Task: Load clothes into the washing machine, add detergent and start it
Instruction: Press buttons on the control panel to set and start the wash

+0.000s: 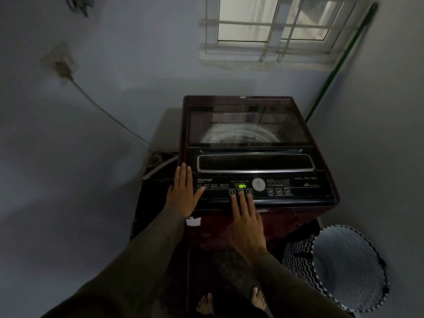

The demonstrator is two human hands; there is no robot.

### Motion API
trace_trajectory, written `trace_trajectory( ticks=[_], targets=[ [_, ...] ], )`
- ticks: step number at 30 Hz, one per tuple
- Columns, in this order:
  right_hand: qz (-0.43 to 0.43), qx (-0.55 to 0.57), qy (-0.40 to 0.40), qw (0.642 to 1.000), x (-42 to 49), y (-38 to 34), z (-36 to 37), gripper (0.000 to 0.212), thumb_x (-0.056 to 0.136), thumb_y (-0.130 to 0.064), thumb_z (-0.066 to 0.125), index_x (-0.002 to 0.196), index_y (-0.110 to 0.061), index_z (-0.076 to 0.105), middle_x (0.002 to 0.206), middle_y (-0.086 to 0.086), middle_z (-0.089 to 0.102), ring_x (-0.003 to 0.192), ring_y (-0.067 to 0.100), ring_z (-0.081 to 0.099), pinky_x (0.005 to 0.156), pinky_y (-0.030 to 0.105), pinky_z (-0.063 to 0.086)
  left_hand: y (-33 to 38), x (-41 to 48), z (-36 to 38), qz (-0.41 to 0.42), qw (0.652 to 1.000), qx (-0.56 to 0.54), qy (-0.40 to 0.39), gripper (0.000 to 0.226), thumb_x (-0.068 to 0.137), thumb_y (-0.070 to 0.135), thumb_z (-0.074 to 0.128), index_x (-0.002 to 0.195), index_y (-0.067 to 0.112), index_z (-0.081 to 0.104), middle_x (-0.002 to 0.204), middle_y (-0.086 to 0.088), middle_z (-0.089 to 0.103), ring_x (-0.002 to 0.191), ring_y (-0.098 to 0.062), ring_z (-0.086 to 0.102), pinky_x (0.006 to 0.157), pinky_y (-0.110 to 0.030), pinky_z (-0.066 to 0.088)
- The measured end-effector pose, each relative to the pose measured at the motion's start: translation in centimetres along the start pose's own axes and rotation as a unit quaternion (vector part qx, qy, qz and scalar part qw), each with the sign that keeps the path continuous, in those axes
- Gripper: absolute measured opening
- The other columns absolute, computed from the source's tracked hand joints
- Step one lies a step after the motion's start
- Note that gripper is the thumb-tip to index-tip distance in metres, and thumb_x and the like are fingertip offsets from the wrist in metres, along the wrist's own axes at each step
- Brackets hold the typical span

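Maroon washer [252, 143] stands in the room's corner under a window [273, 28], its glass lid shut. Green "on" glows on the display [242, 186] of the front panel [298, 187]. Left hand [182, 196] lies flat on the panel's left end, grip wide, holding nothing. Right hand [246, 223] reaches to the numbered buttons [240, 192], fingers straight, a fingertip at the middle one; grip wide, holding nothing. Zigzag-patterned basket [344, 269] stands on the floor just beside the washer's front right corner.
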State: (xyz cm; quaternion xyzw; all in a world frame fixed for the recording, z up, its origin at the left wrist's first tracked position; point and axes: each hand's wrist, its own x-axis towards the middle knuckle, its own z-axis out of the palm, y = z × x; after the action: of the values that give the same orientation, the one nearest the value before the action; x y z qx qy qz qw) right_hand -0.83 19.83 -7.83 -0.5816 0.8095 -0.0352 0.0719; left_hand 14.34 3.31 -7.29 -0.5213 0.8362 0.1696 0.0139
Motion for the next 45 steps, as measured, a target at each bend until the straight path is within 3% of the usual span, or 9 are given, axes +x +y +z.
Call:
trace_trajectory(
  ticks=[5,10,18,25,32,38,45],
  targets=[
    [0.011,-0.021,-0.005,1.000,0.0,-0.5,-0.3,0.094,0.074,-0.019,0.062,0.155,-0.010,0.016,0.162,0.015,0.014,0.149,0.037,0.012,0.104,0.053,0.042,0.0,0.0,0.0,0.002,1.000,-0.006,0.005,0.089,0.091,0.068,0.016,0.153,0.014,-0.018,0.160,-0.002,-0.030,0.147,-0.018,-0.026,0.118,-0.053,0.025],
    [0.020,-0.017,-0.005,1.000,0.1,-0.9,-0.2,0.096,0.071,-0.021,0.061,0.155,-0.010,0.017,0.162,0.016,0.014,0.150,0.037,0.009,0.108,0.055,0.037,0.0,0.0,0.0,0.004,1.000,-0.010,0.006,0.092,0.087,0.071,0.011,0.153,0.015,-0.018,0.159,-0.001,-0.030,0.147,-0.017,-0.026,0.118,-0.052,0.025],
    [0.012,0.012,-0.007,1.000,0.0,-0.7,0.0,0.098,0.076,-0.025,0.058,0.156,-0.012,0.004,0.164,0.014,0.000,0.150,0.034,-0.007,0.118,0.053,0.022,-0.1,0.0,0.1,0.010,1.000,-0.005,0.011,0.092,0.087,0.071,0.010,0.153,0.014,-0.019,0.159,-0.001,-0.030,0.147,-0.017,-0.027,0.117,-0.052,0.028],
    [0.003,0.016,-0.015,1.000,0.3,-1.0,-0.9,0.095,0.077,-0.031,0.057,0.155,-0.009,0.007,0.163,0.017,0.002,0.150,0.037,-0.004,0.121,0.050,0.009,-0.2,0.2,0.2,0.013,1.000,-0.001,0.013,0.096,0.081,0.074,0.002,0.153,0.014,-0.017,0.160,-0.002,-0.028,0.147,-0.018,-0.026,0.117,-0.051,0.030],
    [0.010,0.023,-0.006,1.000,-0.1,-0.3,-0.6,0.098,0.072,-0.030,0.059,0.156,-0.014,0.011,0.164,0.012,0.007,0.151,0.033,0.001,0.115,0.055,0.028,-0.2,0.2,0.1,0.009,1.000,0.009,0.008,0.096,0.080,0.074,0.000,0.152,0.015,-0.020,0.160,-0.002,-0.029,0.147,-0.018,-0.026,0.114,-0.051,0.035],
    [0.007,0.032,-0.012,0.999,-0.2,-0.6,-0.8,0.094,0.077,-0.032,0.054,0.156,-0.018,0.006,0.164,0.012,-0.004,0.150,0.032,-0.010,0.119,0.053,0.020,0.0,0.1,0.0,0.009,1.000,0.007,0.007,0.094,0.082,0.073,0.003,0.153,0.014,-0.019,0.158,-0.001,-0.031,0.146,-0.017,-0.028,0.116,-0.050,0.033],
    [-0.003,0.026,-0.035,0.999,0.3,-0.3,-1.3,0.096,0.077,-0.032,0.060,0.155,-0.020,0.007,0.164,0.010,-0.009,0.150,0.033,-0.011,0.119,0.050,0.022,-0.1,0.2,0.2,0.014,1.000,0.001,0.012,0.090,0.087,0.069,0.011,0.153,0.014,-0.019,0.159,-0.002,-0.029,0.146,-0.017,-0.028,0.117,-0.050,0.031]
  ],
)
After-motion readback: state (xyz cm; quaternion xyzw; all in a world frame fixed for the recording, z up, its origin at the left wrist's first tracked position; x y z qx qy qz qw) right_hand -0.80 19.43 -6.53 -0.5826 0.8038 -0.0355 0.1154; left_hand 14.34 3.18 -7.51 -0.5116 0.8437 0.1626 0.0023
